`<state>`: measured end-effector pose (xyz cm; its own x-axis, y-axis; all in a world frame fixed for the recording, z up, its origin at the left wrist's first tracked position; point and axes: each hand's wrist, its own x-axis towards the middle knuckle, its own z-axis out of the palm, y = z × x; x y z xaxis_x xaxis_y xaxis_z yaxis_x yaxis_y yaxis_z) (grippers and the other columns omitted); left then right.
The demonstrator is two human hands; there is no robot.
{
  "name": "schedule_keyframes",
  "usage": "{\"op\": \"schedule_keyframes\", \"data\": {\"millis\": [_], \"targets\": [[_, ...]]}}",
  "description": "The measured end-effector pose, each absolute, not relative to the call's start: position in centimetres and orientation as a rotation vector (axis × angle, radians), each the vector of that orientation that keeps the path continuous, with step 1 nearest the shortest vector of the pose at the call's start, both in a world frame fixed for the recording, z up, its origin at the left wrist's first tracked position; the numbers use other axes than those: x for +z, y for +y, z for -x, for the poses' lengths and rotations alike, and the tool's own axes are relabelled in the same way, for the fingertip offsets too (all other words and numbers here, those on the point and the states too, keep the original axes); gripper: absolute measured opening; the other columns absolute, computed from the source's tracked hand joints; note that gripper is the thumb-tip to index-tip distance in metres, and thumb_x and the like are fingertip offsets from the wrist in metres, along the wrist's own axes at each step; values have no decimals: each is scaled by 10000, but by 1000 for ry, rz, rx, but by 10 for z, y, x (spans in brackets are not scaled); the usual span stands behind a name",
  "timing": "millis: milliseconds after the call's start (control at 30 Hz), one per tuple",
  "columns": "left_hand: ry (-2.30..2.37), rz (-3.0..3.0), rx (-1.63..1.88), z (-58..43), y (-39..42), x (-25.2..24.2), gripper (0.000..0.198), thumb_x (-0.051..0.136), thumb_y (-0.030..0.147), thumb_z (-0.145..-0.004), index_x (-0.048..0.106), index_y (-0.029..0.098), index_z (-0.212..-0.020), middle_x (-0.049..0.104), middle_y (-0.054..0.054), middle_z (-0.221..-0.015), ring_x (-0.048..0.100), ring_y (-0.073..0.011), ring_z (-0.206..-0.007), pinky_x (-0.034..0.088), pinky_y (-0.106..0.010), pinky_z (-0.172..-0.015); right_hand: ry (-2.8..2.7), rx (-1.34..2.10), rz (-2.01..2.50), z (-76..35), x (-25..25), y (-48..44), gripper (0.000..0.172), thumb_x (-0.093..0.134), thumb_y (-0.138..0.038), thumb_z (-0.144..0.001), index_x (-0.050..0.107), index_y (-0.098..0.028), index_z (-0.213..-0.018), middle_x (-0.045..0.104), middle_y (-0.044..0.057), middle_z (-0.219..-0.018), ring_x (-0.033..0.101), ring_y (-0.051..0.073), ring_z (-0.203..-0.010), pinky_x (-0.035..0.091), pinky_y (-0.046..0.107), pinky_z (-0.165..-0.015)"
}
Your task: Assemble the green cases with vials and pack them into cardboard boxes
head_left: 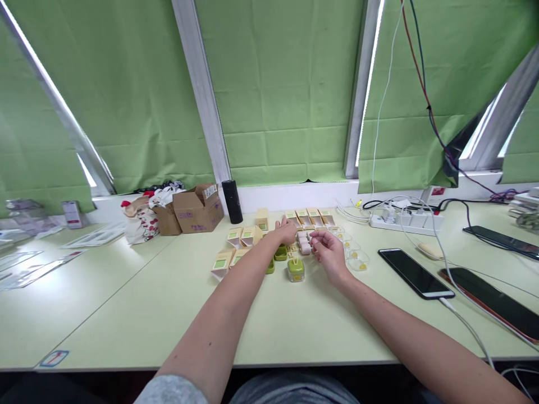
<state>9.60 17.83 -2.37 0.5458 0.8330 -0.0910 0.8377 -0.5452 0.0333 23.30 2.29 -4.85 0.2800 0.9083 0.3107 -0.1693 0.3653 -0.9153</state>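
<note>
My left hand [285, 232] reaches out over a cluster of small items in the middle of the pale green table [126, 303], its fingers curled down near a row of small tan cartons [309, 217]. My right hand [328, 249] sits just right of it, fingertips pinched together beside some small pink blocks [304, 244]; what they hold is too small to name. A green box with a clear lid [296, 270] stands just in front of the hands. More cream and green cartons [236, 247] lie to the left. Clear plastic trays [356, 257] lie to the right.
A black cylinder [232, 201] and open cardboard boxes [197, 209] stand at the back by the window. A white power strip [406, 219] with cables lies back right. Phones [415, 273] [497, 303] lie on the right. Green blinds cover the windows.
</note>
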Motion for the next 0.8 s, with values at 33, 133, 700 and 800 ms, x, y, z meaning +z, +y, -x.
{"op": "schedule_keyframes", "data": {"millis": [33,133,700,800], "targets": [[1472,-2694,-115,-98,178,-26,455,692,189,-773,747,239,-1222,617,-181,-1448,391,-441,-1458,287,-710,-1202,-1018,875,906,-233,-48,23,312,783,-431,-710,728,-204,-916,661,7,-733,501,139,-574,363,256,-481],[1498,-2689,-118,-99,176,-30,455,663,151,-769,747,216,-1212,631,-193,-1428,424,-439,-1448,308,-714,-1192,-1027,865,900,-232,-47,22,305,777,-429,-709,731,-203,-909,658,10,-734,521,150,-598,369,259,-490],[1318,-2823,608,-39,138,11,753,457,84,-947,283,168,-1675,229,-178,-1787,475,-338,-1542,461,-492,-1235,-1058,817,924,-236,-51,27,366,791,-482,-729,734,-204,-960,703,30,-797,541,155,-638,408,268,-517],[1286,-2965,669,-25,103,9,722,434,122,-986,248,194,-1680,286,-173,-1766,677,-312,-1305,605,-442,-1013,-1045,858,918,-237,-48,28,427,816,-524,-732,734,-205,-1005,747,47,-860,582,161,-646,443,282,-532]]}}
